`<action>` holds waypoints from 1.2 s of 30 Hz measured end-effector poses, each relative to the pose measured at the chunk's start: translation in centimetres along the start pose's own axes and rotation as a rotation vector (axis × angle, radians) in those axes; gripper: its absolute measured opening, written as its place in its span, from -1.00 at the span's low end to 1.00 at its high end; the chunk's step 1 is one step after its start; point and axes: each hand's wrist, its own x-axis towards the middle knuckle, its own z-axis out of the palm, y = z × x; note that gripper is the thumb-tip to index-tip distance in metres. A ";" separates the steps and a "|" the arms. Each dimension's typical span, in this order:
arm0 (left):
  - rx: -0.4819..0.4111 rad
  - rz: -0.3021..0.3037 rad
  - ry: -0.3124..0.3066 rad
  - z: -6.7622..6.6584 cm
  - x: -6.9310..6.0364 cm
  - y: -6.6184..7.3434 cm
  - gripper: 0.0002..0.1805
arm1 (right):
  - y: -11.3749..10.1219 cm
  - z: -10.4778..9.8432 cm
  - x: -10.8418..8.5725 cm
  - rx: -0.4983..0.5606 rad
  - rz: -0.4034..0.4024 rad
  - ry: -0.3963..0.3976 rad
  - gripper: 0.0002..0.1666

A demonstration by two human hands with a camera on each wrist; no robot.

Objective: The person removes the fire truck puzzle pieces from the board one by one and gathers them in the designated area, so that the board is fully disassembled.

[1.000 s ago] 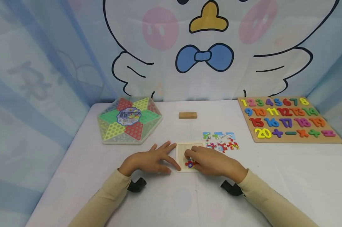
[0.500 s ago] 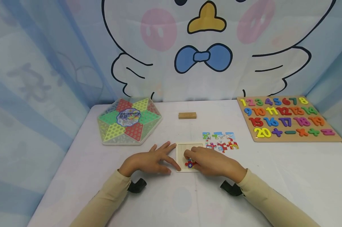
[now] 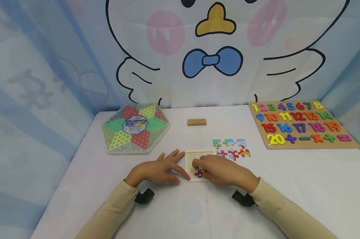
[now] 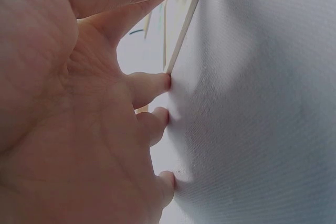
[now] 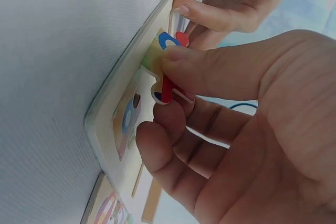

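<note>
A small wooden puzzle tray [image 3: 191,158] lies on the table between both hands. My left hand [image 3: 157,170] rests at its left side with fingers spread, the index fingertip on the tray's near left corner. Over the tray, my right hand [image 3: 226,170] pinches a red and blue puzzle piece [image 5: 167,85] between thumb and fingers. That piece appears tilted in the right wrist view, partly covered by the thumb. Another picture piece [image 5: 126,119] lies inside the tray, hidden from the head view by the right hand. The left wrist view shows the fingertips [image 4: 157,83] against the tray edge.
Several loose puzzle pieces [image 3: 244,152] lie right of the tray. Behind stands a small wooden block [image 3: 196,122]. A hexagonal checkers box [image 3: 136,129] sits back left, a number board [image 3: 305,124] back right. A printed curtain [image 3: 180,88] hangs behind the table.
My right hand has shifted very slightly left with the pinched puzzle piece. The left hand stays in place. The head view has tilted a little.
</note>
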 end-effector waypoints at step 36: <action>0.011 -0.041 -0.003 0.0 0.0 0.2 -0.70 | 5.7 -4.6 -8.0 0.042 0.256 0.108 -0.79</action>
